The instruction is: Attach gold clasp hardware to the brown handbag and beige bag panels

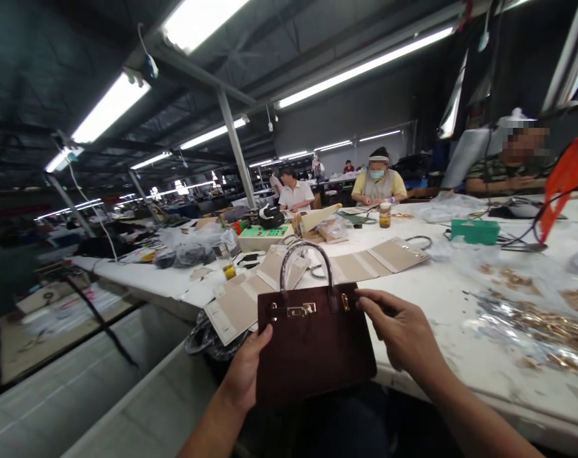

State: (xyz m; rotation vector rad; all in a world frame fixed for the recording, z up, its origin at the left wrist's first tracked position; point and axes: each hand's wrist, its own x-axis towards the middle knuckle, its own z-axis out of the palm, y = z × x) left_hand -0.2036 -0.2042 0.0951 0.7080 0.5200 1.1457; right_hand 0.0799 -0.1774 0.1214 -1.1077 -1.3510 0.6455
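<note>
A dark brown handbag (312,356) is held upright at the table's near edge, its front facing me. A gold clasp (301,310) sits at its upper middle, and a wrapped handle (307,245) arches above. My left hand (246,369) grips the bag's left side, thumb on the front and the other fingers hidden behind. At the upper right corner, my right hand (398,324) pinches the bag's edge or strap end between thumb and forefinger, beside a small gold fitting (345,302).
Beige bag panels (384,257) lie on the white table (442,337) behind the bag. Metal fittings (537,318) in plastic spread at right, near a green box (475,231). A glass jar (385,215) stands farther back. Several people work across the tables.
</note>
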